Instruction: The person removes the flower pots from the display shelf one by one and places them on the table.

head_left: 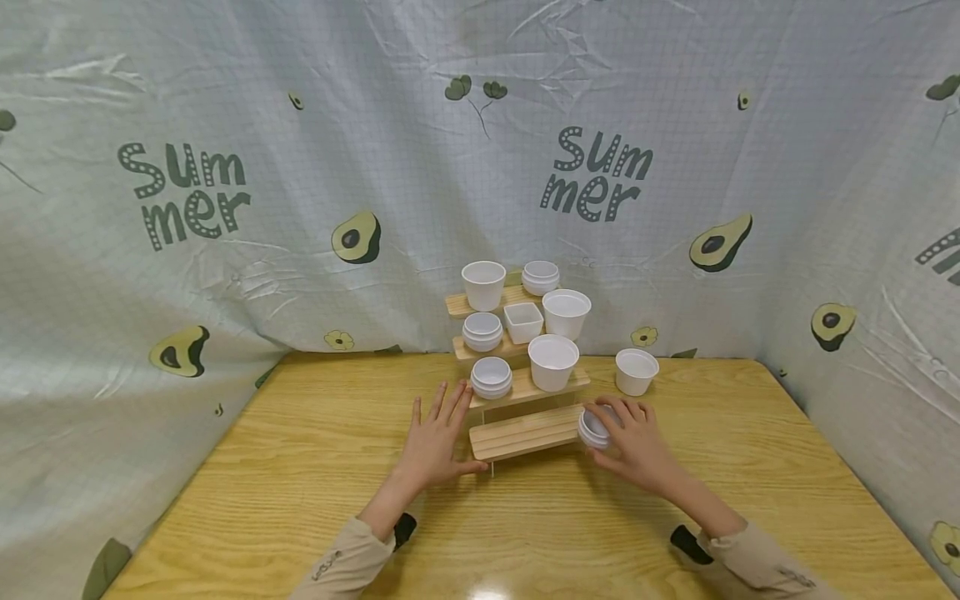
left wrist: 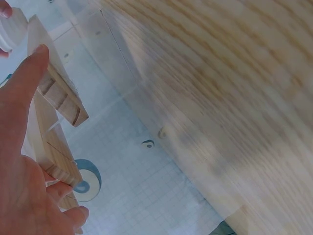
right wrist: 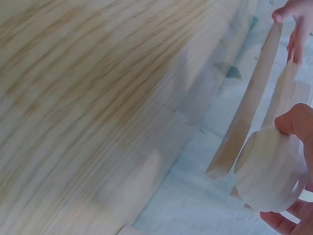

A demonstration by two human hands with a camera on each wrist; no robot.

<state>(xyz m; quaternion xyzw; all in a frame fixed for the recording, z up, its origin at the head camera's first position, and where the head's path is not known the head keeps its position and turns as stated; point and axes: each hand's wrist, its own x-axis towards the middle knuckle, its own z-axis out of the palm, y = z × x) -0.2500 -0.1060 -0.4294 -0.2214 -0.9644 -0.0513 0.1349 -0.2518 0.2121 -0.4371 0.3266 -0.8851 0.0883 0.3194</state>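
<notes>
A wooden tiered display stand (head_left: pixel 525 433) with several plank shelves stands in the middle of the table. My left hand (head_left: pixel 435 448) lies along its left side with fingers spread and mostly straight. In the left wrist view the thumb (left wrist: pixel 35 68) touches the end of the lowest plank (left wrist: pixel 61 98), and the fingertips reach the plank ends above. My right hand (head_left: pixel 637 446) grips a small white round pot (head_left: pixel 591 432) by its sides, at the right end of the lowest shelf. The right wrist view shows this pot (right wrist: pixel 269 169) tilted between thumb and fingers, close beside the plank.
The upper shelves carry several white pots: a round one (head_left: pixel 491 379) and a tapered one (head_left: pixel 553 364) on the second shelf, a square one (head_left: pixel 522 323) higher up. Another white tapered pot (head_left: pixel 635 373) stands on the table (head_left: pixel 720 450) right of the stand. A printed curtain (head_left: pixel 450 183) hangs behind.
</notes>
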